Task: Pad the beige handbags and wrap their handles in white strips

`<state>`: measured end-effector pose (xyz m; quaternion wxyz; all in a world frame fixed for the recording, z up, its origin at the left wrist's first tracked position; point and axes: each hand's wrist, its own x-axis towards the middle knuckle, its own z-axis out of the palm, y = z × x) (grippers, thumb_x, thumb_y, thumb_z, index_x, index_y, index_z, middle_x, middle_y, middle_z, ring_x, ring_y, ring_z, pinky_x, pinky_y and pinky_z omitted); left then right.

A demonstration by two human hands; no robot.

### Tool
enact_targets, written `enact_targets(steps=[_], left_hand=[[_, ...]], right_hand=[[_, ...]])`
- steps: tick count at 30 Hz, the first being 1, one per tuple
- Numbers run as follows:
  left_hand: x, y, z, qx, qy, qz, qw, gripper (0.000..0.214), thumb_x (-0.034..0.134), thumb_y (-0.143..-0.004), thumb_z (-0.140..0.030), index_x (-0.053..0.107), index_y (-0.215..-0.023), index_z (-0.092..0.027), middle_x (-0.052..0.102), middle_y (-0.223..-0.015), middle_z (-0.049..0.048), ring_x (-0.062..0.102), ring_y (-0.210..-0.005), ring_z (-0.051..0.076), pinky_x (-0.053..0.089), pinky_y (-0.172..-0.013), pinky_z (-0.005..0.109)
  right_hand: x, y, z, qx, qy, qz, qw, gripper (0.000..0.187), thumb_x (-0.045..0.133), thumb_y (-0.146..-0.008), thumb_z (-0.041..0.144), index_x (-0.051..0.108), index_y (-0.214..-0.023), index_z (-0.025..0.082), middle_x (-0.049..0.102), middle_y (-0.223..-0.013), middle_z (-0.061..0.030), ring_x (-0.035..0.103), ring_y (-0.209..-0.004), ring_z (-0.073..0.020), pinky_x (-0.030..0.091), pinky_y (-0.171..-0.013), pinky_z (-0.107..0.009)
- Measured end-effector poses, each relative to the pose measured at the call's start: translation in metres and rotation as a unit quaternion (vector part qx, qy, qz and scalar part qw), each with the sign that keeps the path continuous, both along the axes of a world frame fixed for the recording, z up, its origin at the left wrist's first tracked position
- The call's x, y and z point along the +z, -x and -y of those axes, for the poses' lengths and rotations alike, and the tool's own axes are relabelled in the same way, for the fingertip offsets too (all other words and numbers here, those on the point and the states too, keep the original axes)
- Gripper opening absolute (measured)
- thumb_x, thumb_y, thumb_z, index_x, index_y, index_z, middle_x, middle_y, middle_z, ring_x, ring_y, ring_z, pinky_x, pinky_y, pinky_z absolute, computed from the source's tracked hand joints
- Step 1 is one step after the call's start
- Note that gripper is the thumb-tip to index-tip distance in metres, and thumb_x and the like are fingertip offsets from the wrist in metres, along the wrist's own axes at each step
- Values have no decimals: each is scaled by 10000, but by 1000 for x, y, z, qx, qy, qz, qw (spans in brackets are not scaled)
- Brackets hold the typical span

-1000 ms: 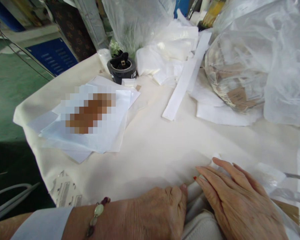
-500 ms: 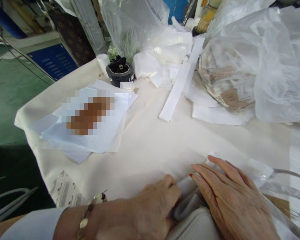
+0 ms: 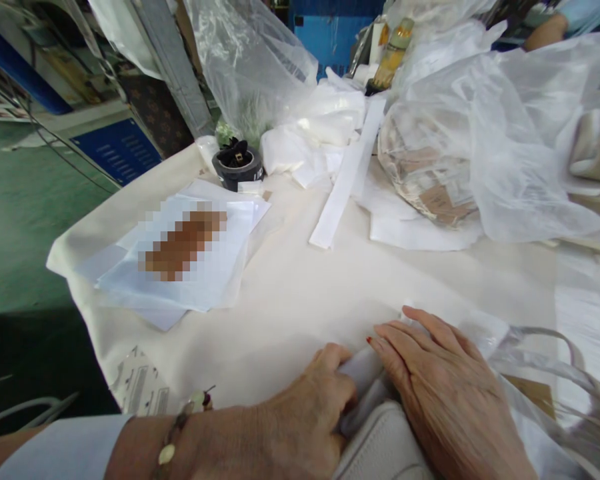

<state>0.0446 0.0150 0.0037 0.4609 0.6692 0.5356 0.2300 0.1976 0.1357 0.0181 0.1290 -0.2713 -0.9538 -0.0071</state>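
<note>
A beige stitched handbag (image 3: 385, 443) lies at the near edge of the table, partly hidden by both hands. My left hand (image 3: 310, 407), with a beaded bracelet at the wrist, is closed on the bag's pale folded edge; the fingertips are hidden. Lying across the bag's right side is my right hand (image 3: 445, 387), its fingers stretched out and close together. To the right of it are strap handles (image 3: 555, 357) with clear plastic around them and a brown tag (image 3: 533, 393).
White paper sheets (image 3: 215, 277) with a blurred brown patch lie on the left. Behind are a black tape roll (image 3: 237, 170), a white strip (image 3: 343, 193) and a plastic-wrapped bundle (image 3: 430, 160). A person's arm (image 3: 547, 33) shows at the far right.
The view has shifted, so the table's things sit slightly differently in it. My left hand keeps its grip on the bag's edge, and my right hand stays flat on the bag.
</note>
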Motion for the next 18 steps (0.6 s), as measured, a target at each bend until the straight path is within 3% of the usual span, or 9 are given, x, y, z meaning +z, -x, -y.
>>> enact_targets(steps=[4,8,11,15,18], left_hand=[[-3,-1,-4,-28,-11,4,1000,89,511,-810,-145,586,-843,-181,513,-768,9,489,-871,181,399,-915,369],[-19,-9,-13,-17,10,3,1000,135,551,-779,-163,551,-913,-173,532,-807,0,507,-742,142,470,-708,258],[-25,-10,-18,-6,32,7,999,163,595,-708,-138,534,-857,-168,537,-830,2,513,-701,134,473,-614,224],[-17,-1,-19,-25,38,35,998,134,550,-683,-73,547,-789,-156,533,-936,31,556,-758,146,515,-657,237],[-10,10,-7,-32,6,54,998,261,518,-731,-61,587,-972,-136,533,-1122,96,568,-1032,237,530,-831,317]], right_hand=[[1,-1,0,1,7,-3,1000,460,280,-972,253,718,-835,221,733,-897,-4,556,-1102,-289,397,-939,-440],[0,-1,-1,1,8,-2,1000,411,325,-955,224,714,-822,225,734,-895,5,563,-1097,-287,406,-922,-437],[-1,0,-2,2,14,18,1000,411,325,-953,220,712,-817,226,733,-896,4,553,-1121,-288,406,-930,-444],[-2,0,-2,35,-15,33,999,492,247,-960,212,717,-817,208,732,-904,-24,556,-1104,-302,422,-908,-456],[-3,0,-3,66,-46,34,996,538,199,-953,193,722,-827,200,731,-918,-44,551,-1092,-321,434,-867,-468]])
